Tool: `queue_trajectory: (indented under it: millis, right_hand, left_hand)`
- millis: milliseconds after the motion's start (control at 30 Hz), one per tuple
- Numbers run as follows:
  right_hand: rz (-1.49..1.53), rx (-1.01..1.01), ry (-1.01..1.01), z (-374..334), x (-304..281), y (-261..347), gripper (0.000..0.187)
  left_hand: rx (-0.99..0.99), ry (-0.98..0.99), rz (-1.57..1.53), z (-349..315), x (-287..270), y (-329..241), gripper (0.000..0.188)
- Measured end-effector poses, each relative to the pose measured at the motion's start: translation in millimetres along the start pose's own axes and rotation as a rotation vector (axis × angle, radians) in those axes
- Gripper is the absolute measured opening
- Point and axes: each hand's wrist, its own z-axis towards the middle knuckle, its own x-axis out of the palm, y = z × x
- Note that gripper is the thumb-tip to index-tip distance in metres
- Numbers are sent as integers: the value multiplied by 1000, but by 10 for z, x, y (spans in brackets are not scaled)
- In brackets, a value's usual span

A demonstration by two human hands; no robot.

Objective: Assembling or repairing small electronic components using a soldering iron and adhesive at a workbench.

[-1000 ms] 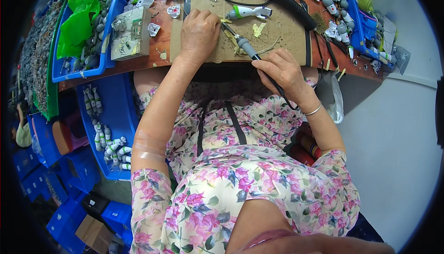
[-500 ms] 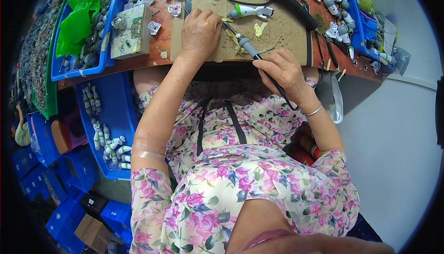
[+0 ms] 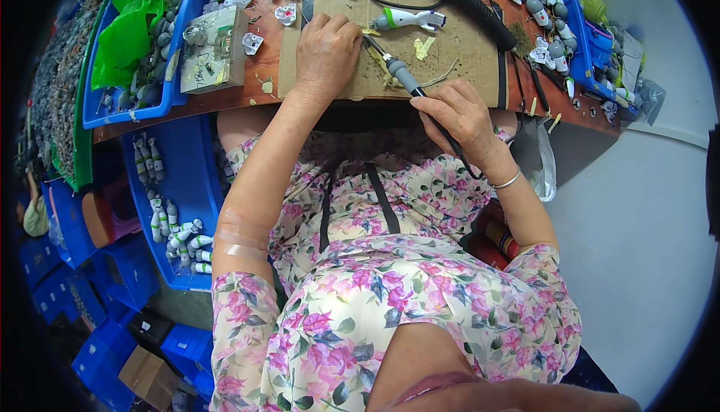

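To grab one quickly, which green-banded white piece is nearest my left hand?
The piece on the cardboard, grey end toward your left hand; the others visible lie off it, farther away.

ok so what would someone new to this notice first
Probably the pink-flowered clothing filling the lower middle, then the right hand holding a grey and black pen-shaped tool, its tip near the left hand over the cardboard. The bright green plastic in the blue bin at upper left would likely stand out too.
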Motion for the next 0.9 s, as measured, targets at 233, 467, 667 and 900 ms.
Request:
queue_trajectory:
  millis: [233, 467, 667, 900]
  right_hand:
    - [-33, 11, 26, -50, -6, 21, 48]
    - [-41, 5, 22, -50, -19, 38, 45]
    - [-42, 19, 43, -63, 7, 29, 45]
    - [-90, 6, 70, -127, 41, 31, 46]
  left_hand:
    - [-2, 2, 6, -1, 3, 1, 5]
    - [-6, 12, 4, 6, 11, 12, 6]
    - [-18, 25, 8, 14, 3, 8, 5]
    - [-9, 28, 17, 8, -3, 20, 7]
